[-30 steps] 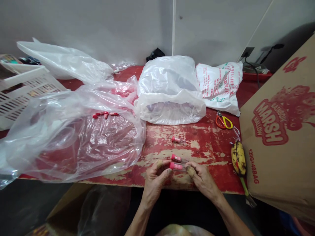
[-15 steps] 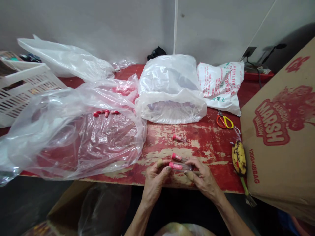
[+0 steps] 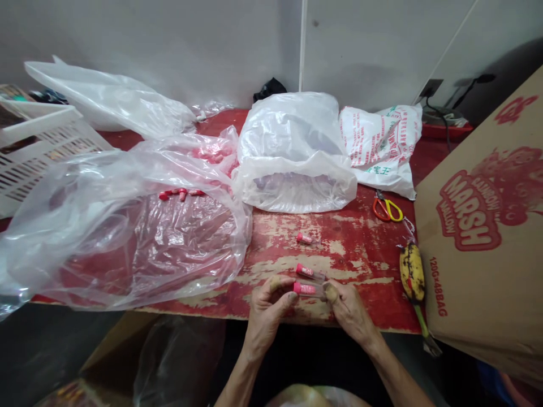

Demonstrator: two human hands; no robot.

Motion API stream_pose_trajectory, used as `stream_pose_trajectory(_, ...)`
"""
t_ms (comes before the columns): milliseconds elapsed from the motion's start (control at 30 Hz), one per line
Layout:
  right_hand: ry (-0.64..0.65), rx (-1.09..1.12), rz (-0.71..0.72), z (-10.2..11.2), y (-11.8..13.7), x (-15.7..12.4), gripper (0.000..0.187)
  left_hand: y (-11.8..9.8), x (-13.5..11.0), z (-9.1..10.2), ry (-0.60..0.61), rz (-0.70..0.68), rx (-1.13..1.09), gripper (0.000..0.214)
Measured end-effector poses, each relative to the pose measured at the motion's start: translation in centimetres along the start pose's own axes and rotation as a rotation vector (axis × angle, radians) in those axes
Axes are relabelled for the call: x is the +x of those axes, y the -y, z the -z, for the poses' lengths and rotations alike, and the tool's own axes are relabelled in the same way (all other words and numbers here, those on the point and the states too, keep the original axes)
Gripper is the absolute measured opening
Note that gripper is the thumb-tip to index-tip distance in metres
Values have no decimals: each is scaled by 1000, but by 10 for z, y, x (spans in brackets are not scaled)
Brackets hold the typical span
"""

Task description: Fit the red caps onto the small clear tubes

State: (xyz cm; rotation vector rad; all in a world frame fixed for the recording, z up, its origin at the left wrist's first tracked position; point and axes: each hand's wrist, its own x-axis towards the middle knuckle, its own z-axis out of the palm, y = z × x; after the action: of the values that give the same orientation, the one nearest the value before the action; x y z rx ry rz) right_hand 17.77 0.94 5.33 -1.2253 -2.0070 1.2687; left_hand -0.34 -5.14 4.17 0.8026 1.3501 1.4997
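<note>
Between my two hands, over the front of the red table (image 3: pixel 271 243), is a small clear plastic tube with a pink cap (image 3: pixel 309 290). The fingers and thumb of my left hand (image 3: pixel 271 302) pinch its capped left end. At the clear right end, my right hand (image 3: pixel 345 305) closes its thumb and fingers on the tube. Just behind it lies a second pink-capped tube (image 3: pixel 309 272), and farther back a third tube (image 3: pixel 307 239). Some fingertips look covered in a dull tan material.
Left lies a large clear bag (image 3: pixel 186 237) with red caps (image 3: pixel 182 193) in it. Behind stand a white plastic bag (image 3: pixel 292 130) and a printed sack (image 3: pixel 377 141). To the right are scissors (image 3: pixel 388 208), a banana (image 3: pixel 411 274) and a tall carton (image 3: pixel 479 282). A white basket (image 3: pixel 46 130) stands far left.
My right hand's fingers have drawn together around the clear end of the tube, where they were spread more before. The tube has shifted slightly; my left hand keeps its pinch.
</note>
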Motion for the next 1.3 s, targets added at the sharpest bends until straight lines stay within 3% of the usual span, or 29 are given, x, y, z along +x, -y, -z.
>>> stream_pose_trajectory(100, -9, 44, 31, 1, 1, 0, 30, 1, 0, 1, 8, 7, 16, 20)
stream_pose_trajectory(233, 22, 19, 68, 4, 1, 0, 28, 3, 0, 2, 24, 49, 32, 20)
stream_pose_trajectory(333, 26, 21, 49, 3, -1, 1, 40, 0, 1, 3, 29, -6, 79, 17)
stream_pose_trajectory(467, 12, 137, 49, 0, -2, 0, 28, -4, -1, 1, 43, -60, 93, 16)
stream_pose_trajectory(700, -70, 87, 335, 5, 0, -2, 19, 2, -2, -6, 41, 140, -57, 26)
stream_pose_trajectory(833, -34, 17, 197, 5, -4, 1, 25, 0, -2, -6, 66, 166, -99, 24)
stream_pose_trajectory(933, -54, 6, 61, 2, -7, 1, 47, -7, -2, -6, 30, 31, 13, 21)
stream_pose_trajectory(1033, -65, 50, 64, 1, -3, 1, 40, -8, -1, -6, 19, -11, 44, 20)
stream_pose_trajectory(1167, -31, 37, 81, 5, 2, 0, 29, -4, -1, -6, 37, 120, -16, 23)
stream_pose_trajectory(1300, -21, 2, 3, 4, -3, 1, 51, -6, -2, -5, 55, -33, 69, 17)
